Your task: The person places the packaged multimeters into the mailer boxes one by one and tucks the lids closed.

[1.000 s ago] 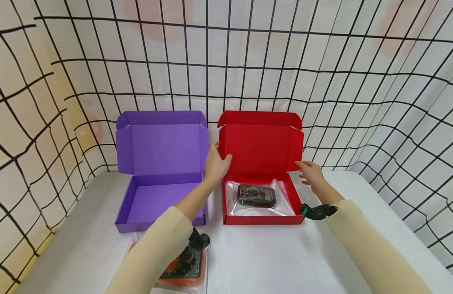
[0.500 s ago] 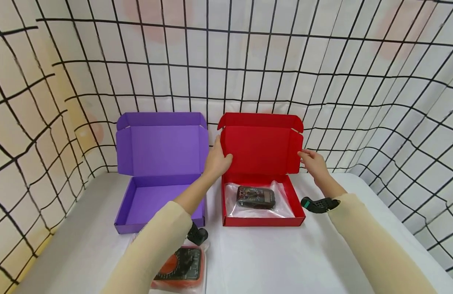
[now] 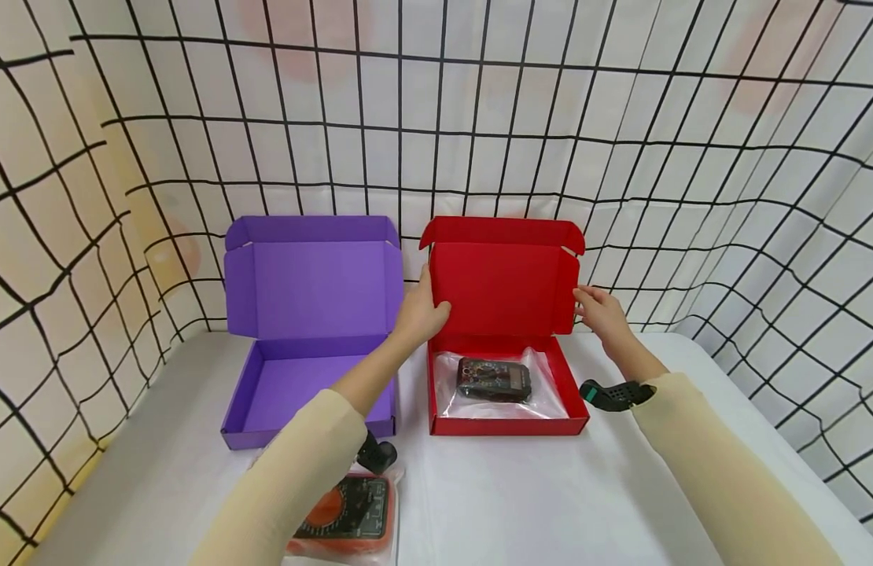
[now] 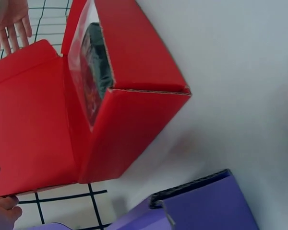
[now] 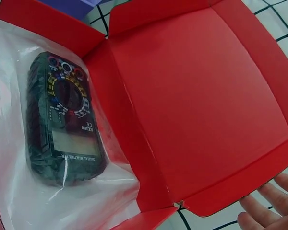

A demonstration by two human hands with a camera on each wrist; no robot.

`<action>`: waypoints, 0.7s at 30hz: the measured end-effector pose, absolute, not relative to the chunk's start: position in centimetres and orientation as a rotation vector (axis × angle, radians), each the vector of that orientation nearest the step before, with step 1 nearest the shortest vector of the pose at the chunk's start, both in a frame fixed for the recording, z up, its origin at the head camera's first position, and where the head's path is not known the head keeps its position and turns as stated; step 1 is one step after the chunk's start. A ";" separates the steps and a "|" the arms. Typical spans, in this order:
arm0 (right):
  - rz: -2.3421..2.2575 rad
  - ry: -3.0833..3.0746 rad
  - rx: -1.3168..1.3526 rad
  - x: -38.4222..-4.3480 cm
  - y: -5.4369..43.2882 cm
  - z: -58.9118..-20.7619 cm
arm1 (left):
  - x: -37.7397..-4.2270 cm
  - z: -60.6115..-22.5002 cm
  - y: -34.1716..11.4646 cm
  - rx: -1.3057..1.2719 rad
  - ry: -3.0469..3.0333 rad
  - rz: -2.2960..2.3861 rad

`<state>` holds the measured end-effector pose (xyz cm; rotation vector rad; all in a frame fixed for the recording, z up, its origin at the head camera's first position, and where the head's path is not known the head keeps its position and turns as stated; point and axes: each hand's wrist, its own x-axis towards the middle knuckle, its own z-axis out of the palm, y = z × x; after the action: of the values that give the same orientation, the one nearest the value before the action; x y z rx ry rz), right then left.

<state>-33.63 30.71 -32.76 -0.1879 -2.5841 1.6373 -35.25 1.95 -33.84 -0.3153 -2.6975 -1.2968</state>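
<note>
Pinching the red lid (image 3: 503, 287) in the head view, the left hand (image 3: 420, 316) faces the right hand (image 3: 606, 318), fingers relaxed against the opposite edge. Left wrist: red box (image 4: 129, 127) near purple box (image 4: 209, 206). Right wrist: bagged multimeter (image 5: 69, 132) inside red box.

We've got a plain white surface (image 3: 507, 503), far R corner rounded, w/ soft grey shading on its R part. Directly on it we see 2 cardboard boxes side by side, narrow gap btwn them: purple box (image 3: 316, 350) on L, red box (image 3: 493, 427) on R, both unfolded & base-down. In front of the purple box, nearer us, we've an orange-&-black multimeter (image 3: 359, 507) in a clear bag (image 3: 394, 542), lying flat, dial up; a sleeve (image 3: 288, 479) hides pt. of it, so we can't see its full outline.
</note>
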 end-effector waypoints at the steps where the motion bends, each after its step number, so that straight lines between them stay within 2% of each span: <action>1: 1.637 -2.583 -0.193 -33.6 30.7 -32.8 | -35.2 -34.0 1.9 -0.320 -2.691 -1.303; 21: 1.680 -2.474 -0.173 -32.1 30.8 -33.8 | -34.5 -35.3 0.1 -0.544 -2.555 -1.462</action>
<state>-32.15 30.80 -33.79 -0.1727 -2.4738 1.6800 -34.53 0.10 -35.27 -0.5439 -2.5551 -1.4619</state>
